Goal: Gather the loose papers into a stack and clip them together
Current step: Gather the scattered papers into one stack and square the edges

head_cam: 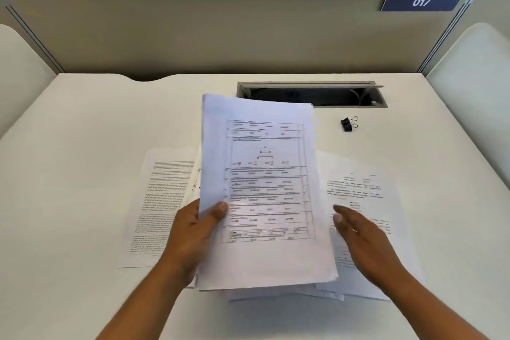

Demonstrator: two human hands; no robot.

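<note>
Two-handed: gripping paper stack's point(262, 174) left edge with left hand point(193, 232); hovering straight-fingered, empty right hand point(361, 237) over nearest loose sheet point(358, 188), lengthwise away.

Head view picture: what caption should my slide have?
Left hand holds a paper stack above loose sheets; binder clip lies on desk.

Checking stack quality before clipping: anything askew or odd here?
Yes. The stack in the left hand is ragged: sheets poke out unevenly below its bottom edge. A left sheet and a right sheet lie loose and skewed on the desk. The clip lies unused.
</note>
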